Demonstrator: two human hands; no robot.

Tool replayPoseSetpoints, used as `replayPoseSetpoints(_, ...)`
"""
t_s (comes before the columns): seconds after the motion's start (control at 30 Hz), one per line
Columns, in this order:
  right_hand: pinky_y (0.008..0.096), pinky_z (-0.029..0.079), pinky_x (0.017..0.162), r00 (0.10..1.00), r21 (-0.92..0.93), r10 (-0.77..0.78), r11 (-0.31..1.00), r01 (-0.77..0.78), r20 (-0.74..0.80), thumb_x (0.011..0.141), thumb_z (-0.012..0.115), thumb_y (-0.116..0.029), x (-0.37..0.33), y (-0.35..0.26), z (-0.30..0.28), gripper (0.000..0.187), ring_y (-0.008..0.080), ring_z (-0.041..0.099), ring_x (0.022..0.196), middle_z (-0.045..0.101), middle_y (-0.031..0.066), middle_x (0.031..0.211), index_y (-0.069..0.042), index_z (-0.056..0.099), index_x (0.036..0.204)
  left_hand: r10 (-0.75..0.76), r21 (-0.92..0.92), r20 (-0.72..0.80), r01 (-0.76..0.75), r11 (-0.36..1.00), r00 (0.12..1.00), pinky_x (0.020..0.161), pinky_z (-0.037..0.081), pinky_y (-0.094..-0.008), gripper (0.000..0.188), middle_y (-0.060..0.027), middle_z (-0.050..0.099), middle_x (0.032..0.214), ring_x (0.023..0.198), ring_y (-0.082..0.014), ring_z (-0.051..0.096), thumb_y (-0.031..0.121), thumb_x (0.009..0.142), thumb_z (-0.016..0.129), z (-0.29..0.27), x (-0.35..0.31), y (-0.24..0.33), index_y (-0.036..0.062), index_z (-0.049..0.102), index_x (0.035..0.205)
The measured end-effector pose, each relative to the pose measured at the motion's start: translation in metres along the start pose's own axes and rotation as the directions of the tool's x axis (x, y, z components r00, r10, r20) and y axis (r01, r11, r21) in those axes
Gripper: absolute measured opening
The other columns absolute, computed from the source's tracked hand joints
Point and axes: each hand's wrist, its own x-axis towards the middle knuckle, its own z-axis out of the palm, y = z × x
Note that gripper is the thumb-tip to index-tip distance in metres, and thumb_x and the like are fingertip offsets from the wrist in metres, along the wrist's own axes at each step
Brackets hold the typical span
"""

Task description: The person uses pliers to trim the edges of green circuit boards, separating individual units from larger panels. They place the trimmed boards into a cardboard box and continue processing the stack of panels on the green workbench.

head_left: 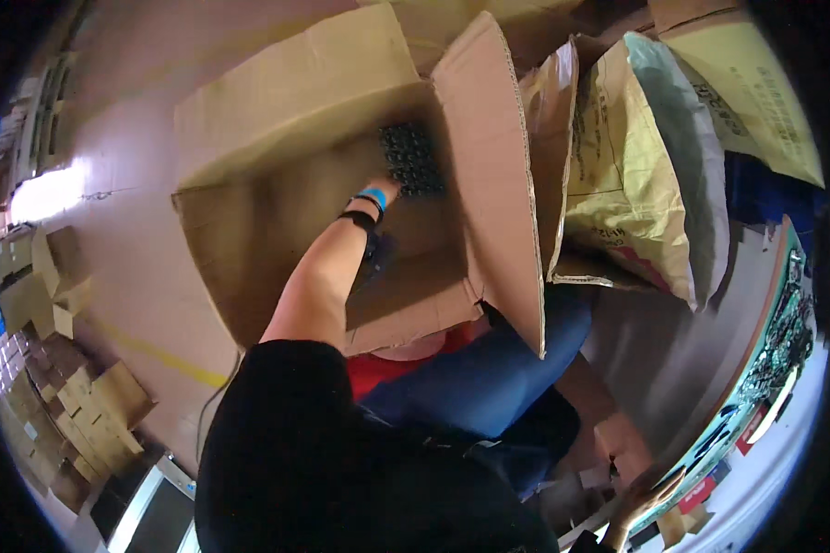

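Note:
My left arm reaches deep into a large open cardboard box [277, 230] that lies tilted in front of me. My left hand [385, 192], with a blue band and a black band at the wrist, meets the lower corner of a black gridded tray of small round parts [413, 158] at the box's far wall. Its fingers are hidden against the tray. My right hand [644, 496] is low at the right, fingers apart, resting by the edge of a green-edged bench [756, 369] with nothing in it.
A yellow-and-grey woven sack [636, 166] leans to the right of the box's raised flap [493, 175]. Several small cartons [55, 369] are stacked along the left. My blue trouser leg [489, 369] sits under the box. A monitor corner [152, 511] shows at the lower left.

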Motion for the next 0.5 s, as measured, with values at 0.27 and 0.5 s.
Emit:
replayPoseSetpoints(0.27,0.0447,0.023,0.106,0.964,0.066,0.199,0.975,-0.214,0.177,0.091,0.046,-0.031,-0.027,0.007,-0.015,0.061,0.0341,0.028,0.129,0.028,0.0182,0.140,-0.004,0.022,0.140,-0.464,-0.568,0.129,0.448,0.690,0.877,0.108,0.022,-0.0412,0.108,-0.0212,0.019,0.144,0.133,-0.0332,0.020,0.068,0.064,0.060,0.032,0.069,0.040,-0.0018,0.023,0.138)
replayPoseSetpoints(0.5,0.0426,0.021,0.108,0.836,0.275,0.464,0.796,-0.539,0.295,0.089,0.048,-0.028,-0.029,-0.001,-0.017,0.065,0.0323,0.026,0.131,0.023,0.0183,0.143,-0.002,0.018,0.141,-0.593,-0.472,-0.010,0.519,0.713,0.805,0.111,0.015,-0.0397,0.126,-0.0212,0.005,0.147,0.136,-0.0313,0.010,0.071,0.056,0.064,0.059,0.103,0.035,-0.0019,0.004,0.140)
